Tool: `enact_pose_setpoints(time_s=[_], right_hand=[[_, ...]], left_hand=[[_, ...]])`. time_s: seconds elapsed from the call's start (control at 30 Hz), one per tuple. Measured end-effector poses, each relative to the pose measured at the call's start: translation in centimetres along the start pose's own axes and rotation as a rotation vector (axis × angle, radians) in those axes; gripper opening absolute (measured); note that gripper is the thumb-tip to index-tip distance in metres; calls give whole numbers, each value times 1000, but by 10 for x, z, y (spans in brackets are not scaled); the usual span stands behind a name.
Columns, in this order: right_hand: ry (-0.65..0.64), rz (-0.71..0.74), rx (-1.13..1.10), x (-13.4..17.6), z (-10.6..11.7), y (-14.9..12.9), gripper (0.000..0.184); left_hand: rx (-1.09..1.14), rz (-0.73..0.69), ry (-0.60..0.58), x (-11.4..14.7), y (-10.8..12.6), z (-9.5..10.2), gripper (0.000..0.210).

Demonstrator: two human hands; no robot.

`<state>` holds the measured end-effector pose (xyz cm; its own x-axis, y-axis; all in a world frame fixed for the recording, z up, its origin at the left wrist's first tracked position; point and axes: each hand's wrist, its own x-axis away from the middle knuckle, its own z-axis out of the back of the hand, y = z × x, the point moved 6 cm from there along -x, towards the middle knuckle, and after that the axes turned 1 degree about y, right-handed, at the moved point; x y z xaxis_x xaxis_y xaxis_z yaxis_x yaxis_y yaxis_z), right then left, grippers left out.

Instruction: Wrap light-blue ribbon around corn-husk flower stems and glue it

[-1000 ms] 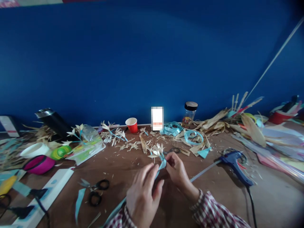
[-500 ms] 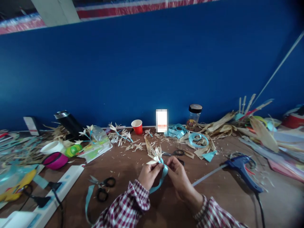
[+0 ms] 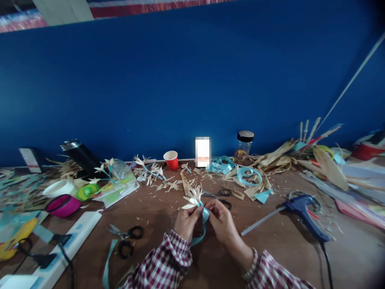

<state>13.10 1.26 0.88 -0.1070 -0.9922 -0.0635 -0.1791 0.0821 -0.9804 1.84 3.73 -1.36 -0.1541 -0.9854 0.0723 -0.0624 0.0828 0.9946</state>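
Pale dried-husk flowers (image 3: 194, 197) stand up from my left hand (image 3: 187, 222), whose thumb and fingers pinch their stem. A light blue ribbon (image 3: 205, 218) is wound at the base of the flowers and its tail curves down between my hands. My right hand (image 3: 221, 221) pinches at the ribbon beside the stem; its fingertips are partly hidden. Just behind the fingers lies a dark-handled pair of scissors (image 3: 224, 193). To the left, another pair of scissors (image 3: 125, 239) lies spread on the table beside a loose blue ribbon strip (image 3: 108, 261).
A blue glue gun (image 3: 306, 212) with a glue stick lies at right. A power strip (image 3: 72, 245) runs along the left. At the back are a red paper cup (image 3: 171, 160), a lidded jar (image 3: 243, 147), ribbon coils (image 3: 249, 176), a black flask (image 3: 80, 156) and husk scraps.
The view has shifted slightly, so most things sit a little further left. My hands stay together at the flower stem, with the ribbon still hanging in a loop.
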Motion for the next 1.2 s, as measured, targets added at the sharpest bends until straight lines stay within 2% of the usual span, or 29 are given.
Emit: enact_pose_setpoints(time_s=[0.13,0.23,0.3,0.4,0.5,0.63,0.83,0.9,1.0,1.07,1.13,1.2], right_hand=[[35,-12,-87,0,-2,5,23],[2,34,8,-1,-3,2,18],[-1,116,157,-1,0,-6,14],[45,285,392,1,5,-22,25],[27,355,489,1,6,-29,20],[61,310,286,0,7,-30,7],[32,78,-127,5,-7,-36,16],[2,39,-147,11,-11,-41,19],[-44,104,-13,18,-11,-55,25],[0,147,49,20,-1,-64,23],[77,157,17,21,13,-71,19],[61,128,-45,23,23,-77,22]], left_hand=[[221,84,2,1,-3,-7,39],[329,123,12,-4,-1,-7,37],[297,118,25,-10,1,-3,36],[150,101,59,-16,-2,2,35],[80,135,53,-15,-8,1,38],[78,134,5,-8,0,-3,41],[-84,71,-20,5,32,1,42],[-129,31,-48,8,42,2,42],[-134,66,-46,10,45,7,43],[-148,89,9,9,46,14,45],[-155,81,47,8,46,19,47],[-166,31,52,5,48,21,46]])
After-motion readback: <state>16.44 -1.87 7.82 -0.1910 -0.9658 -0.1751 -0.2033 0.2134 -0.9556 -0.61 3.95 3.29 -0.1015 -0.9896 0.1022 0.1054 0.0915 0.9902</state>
